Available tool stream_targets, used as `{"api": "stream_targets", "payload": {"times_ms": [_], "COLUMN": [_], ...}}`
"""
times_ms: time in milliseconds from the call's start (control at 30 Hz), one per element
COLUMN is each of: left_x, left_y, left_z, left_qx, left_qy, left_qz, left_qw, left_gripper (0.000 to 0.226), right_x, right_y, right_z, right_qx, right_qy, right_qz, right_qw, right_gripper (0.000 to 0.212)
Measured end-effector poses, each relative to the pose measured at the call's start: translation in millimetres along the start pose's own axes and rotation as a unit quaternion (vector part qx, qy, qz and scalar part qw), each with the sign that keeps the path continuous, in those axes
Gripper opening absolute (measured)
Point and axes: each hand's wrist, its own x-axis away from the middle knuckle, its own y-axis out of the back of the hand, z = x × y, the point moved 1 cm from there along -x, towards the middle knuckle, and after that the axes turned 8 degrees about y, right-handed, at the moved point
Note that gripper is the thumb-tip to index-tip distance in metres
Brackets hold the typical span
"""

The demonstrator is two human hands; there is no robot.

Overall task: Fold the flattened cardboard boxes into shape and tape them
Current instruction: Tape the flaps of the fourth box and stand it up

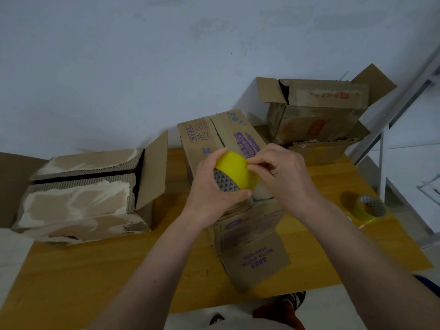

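A roll of yellow tape (235, 171) is held above the middle cardboard box (228, 148), which stands folded into shape on the wooden table (95, 270). The roll is gripped by the left hand (214, 186), fingers over its top and thumb under the cardboard core, apparently to keep it from turning. The right hand (283, 172) is brought to the roll's yellow face, thumb and forefinger pinched together at the surface; it is judged that the loose tape end is being picked at, though the end itself cannot be made out.

The middle box's top flaps are closed, meeting along a seam that runs away from the viewer. A bottom flap is seen hanging loose over the near table edge. No fresh tape is discernible on the seam, so taping is taken as not yet begun here.

To the left, a torn box (83, 194) with peeled paper surfaces rests partly over the table's left end, one flap raised. At the far right, two worn boxes (314, 115) are stacked against the wall, flaps open. A second tape roll (369, 208), nearly spent and translucent, lies on the table to the right, well apart from the hands.

The roll is probably kept directly over the seam so that the freed end can be laid down at once.
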Motion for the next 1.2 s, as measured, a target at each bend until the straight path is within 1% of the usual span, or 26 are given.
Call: {"api": "stream_targets", "payload": {"times_ms": [133, 267, 333, 400, 467, 567, 667, 733, 800, 833, 900, 933, 1067, 1167, 1200], "left_x": [0, -2, -3, -2, -2, 0, 0, -1, -3, -4, -5, -5, -4, -4, -4], "left_y": [-2, -3, -2, -1, -2, -3, -4, -3, 1, 3, 5, 5, 2, 0, -1], "left_z": [1, 2, 3, 4, 4, 5, 3, 3, 3, 3, 4, 4, 6, 7, 7], "left_qx": [-0.010, -0.021, -0.019, -0.024, -0.038, -0.039, -0.039, -0.024, 0.007, 0.018, 0.023, 0.023, 0.021, 0.022, 0.023], "left_qy": [-0.005, -0.012, -0.011, -0.011, -0.011, -0.002, 0.012, 0.024, 0.037, 0.040, 0.040, 0.039, 0.041, 0.040, 0.040], "left_qz": [-0.014, -0.018, -0.019, -0.016, -0.009, 0.004, 0.019, 0.035, 0.044, 0.045, 0.043, 0.041, 0.033, 0.027, 0.024], "left_qw": [1.000, 1.000, 1.000, 1.000, 0.999, 0.999, 0.999, 0.999, 0.998, 0.998, 0.998, 0.998, 0.998, 0.999, 0.999], "left_gripper": [0.094, 0.096, 0.096, 0.096, 0.097, 0.098, 0.098, 0.096, 0.092, 0.090, 0.089, 0.088, 0.090, 0.092, 0.093], "right_x": [-2, 0, -1, -2, -4, -3, -2, 0, 3, 4, 6, 6, 5, 4, 4], "right_y": [-1, -4, -5, -3, -1, 3, 2, 1, -1, -1, -4, -6, -9, -10, -12], "right_z": [-2, 1, 5, 7, 8, 7, 2, -1, -3, -4, -8, -10, -9, -6, -5], "right_qx": [0.048, 0.111, 0.135, 0.142, 0.147, 0.111, 0.087, 0.062, 0.015, -0.004, -0.022, -0.024, -0.023, 0.011, 0.032], "right_qy": [0.022, 0.042, 0.051, 0.052, 0.048, 0.009, -0.011, -0.014, -0.011, -0.005, 0.003, 0.005, 0.022, 0.025, 0.023], "right_qz": [0.017, 0.051, 0.074, 0.103, 0.149, 0.213, 0.234, 0.210, 0.141, 0.113, 0.089, 0.080, 0.016, 0.009, 0.015], "right_qw": [0.998, 0.992, 0.987, 0.983, 0.977, 0.971, 0.968, 0.976, 0.990, 0.994, 0.996, 0.997, 0.999, 1.000, 0.999], "right_gripper": [0.004, 0.005, 0.009, 0.016, 0.019, 0.015, 0.013, 0.013, 0.008, 0.013, 0.031, 0.032, 0.013, 0.002, 0.002]}}
